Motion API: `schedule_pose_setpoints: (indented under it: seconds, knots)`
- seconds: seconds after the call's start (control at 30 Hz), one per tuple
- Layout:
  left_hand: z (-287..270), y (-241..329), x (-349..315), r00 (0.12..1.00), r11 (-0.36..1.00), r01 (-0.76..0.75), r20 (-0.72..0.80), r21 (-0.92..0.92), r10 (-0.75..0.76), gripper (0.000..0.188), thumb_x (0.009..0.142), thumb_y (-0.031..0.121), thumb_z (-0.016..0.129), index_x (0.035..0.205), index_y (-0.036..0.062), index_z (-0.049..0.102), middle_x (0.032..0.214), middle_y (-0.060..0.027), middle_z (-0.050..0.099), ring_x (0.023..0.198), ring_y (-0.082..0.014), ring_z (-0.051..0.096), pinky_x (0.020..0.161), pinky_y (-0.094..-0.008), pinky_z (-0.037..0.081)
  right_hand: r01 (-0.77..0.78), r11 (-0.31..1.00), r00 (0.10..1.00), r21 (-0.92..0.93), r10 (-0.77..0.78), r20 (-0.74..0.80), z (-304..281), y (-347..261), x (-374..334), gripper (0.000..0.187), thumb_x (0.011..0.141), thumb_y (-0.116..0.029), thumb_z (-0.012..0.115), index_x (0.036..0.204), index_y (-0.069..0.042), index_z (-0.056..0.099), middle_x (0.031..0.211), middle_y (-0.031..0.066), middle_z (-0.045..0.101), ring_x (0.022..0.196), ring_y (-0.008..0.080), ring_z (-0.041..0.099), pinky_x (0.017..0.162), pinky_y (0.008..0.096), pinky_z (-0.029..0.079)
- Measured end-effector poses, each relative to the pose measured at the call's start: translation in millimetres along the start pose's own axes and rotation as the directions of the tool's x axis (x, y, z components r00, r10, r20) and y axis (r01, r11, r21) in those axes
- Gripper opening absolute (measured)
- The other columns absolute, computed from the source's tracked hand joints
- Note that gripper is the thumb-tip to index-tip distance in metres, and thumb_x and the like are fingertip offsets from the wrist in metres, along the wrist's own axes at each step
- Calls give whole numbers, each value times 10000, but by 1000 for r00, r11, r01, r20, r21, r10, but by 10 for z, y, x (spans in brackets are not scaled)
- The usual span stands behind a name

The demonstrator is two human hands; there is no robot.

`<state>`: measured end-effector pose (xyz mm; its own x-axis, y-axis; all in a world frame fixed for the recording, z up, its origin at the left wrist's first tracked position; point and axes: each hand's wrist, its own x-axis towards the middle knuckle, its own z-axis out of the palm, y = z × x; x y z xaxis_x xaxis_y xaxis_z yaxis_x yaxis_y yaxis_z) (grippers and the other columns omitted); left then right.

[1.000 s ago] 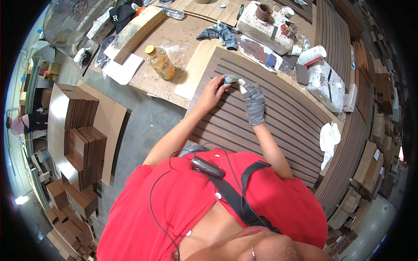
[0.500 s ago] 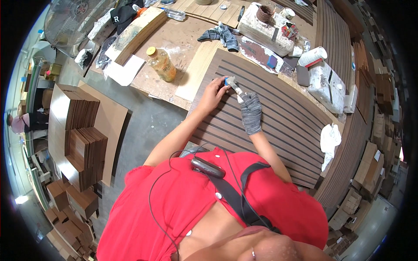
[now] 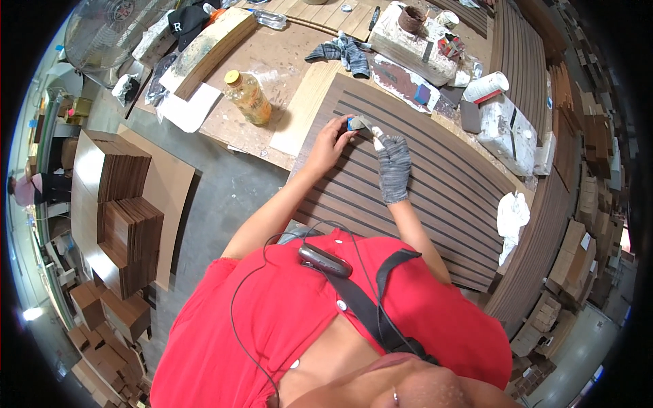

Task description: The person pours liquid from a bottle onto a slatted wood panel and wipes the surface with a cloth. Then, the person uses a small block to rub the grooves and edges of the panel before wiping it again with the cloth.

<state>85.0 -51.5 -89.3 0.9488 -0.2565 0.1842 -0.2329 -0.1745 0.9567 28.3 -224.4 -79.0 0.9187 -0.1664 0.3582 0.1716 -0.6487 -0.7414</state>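
My bare left hand (image 3: pixel 328 144) pinches a small blue block (image 3: pixel 352 124) above the far left part of a dark brown slatted panel (image 3: pixel 442 183). A flat grey piece (image 3: pixel 362 124) lies against the block's right side and reaches toward my other hand; its exact kind is too small to tell. My right hand (image 3: pixel 394 166), in a grey knit glove, is closed at the right end of that piece. Its fingertips look whitish and partly hide what they grip. The panel lies on the workbench under both hands, its black grooves running across it.
A yellow-capped bottle (image 3: pixel 248 98) stands left of the panel. Beyond it lie a grey glove (image 3: pixel 343 53) and a timber beam (image 3: pixel 211 51). White-wrapped blocks (image 3: pixel 507 132), a white cup (image 3: pixel 486 87) and a crumpled white cloth (image 3: pixel 511 221) line the right side. Stacked brown boards (image 3: pixel 126 211) stand left.
My right hand has moved slightly up, and the grey piece now sits flatter between the hands. My left hand still holds the blue block. The view has shifted a little.
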Motion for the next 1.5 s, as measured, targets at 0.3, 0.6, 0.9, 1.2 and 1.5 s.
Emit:
schedule_pose_setpoints:
  seconds: [0.3, 0.6, 0.9, 1.2, 1.5]
  knots:
    - [-9, -10, 6, 999, 998, -35, 7, 44, 34, 374, 903, -8, 590, 1274, 17, 549, 1015, -114, 613, 877, -193, 631, 811, -291, 485, -102, 966, 995, 238, 96, 37, -104, -254, 35, 211, 954, -140, 561, 1092, -17, 662, 951, 107, 652, 906, 225, 615, 837, 329, 490]
    - [-1, -22, 15, 997, 994, -76, 18, 78, 74, 382, 898, -17, 589, 1277, 29, 554, 1022, -115, 609, 885, -189, 622, 809, -279, 481, -663, 402, 701, 632, 630, 335, -78, 18, 251, 210, 953, -176, 592, 1108, -91, 704, 637, -54, 505, 486, 22, 396, 418, 184, 315]
    - [0, 19, 20, 997, 994, -74, 27, 86, 72, 373, 900, -3, 598, 1270, 19, 553, 993, -116, 602, 910, -200, 617, 812, -290, 475, -670, 267, 666, 693, 629, 401, -43, 117, 304, 186, 947, -199, 601, 1032, -68, 703, 596, -57, 508, 437, 36, 411, 373, 202, 312]
    - [14, -38, 20, 998, 996, -53, 28, 67, 51, 371, 899, -33, 584, 1266, 3, 548, 1010, -112, 602, 865, -179, 636, 798, -279, 486, -725, 315, 650, 613, 608, 456, -104, -52, 260, 264, 972, -186, 562, 1175, -33, 633, 636, -52, 492, 481, 33, 409, 410, 179, 318]
    - [12, -13, 23, 998, 994, -62, 32, 92, 59, 354, 900, 7, 604, 1251, -7, 559, 1032, -131, 618, 911, -206, 634, 818, -293, 484, -724, 311, 658, 616, 581, 479, -74, 28, 291, 143, 947, -194, 593, 944, -73, 670, 607, -47, 507, 436, 30, 402, 381, 199, 312]
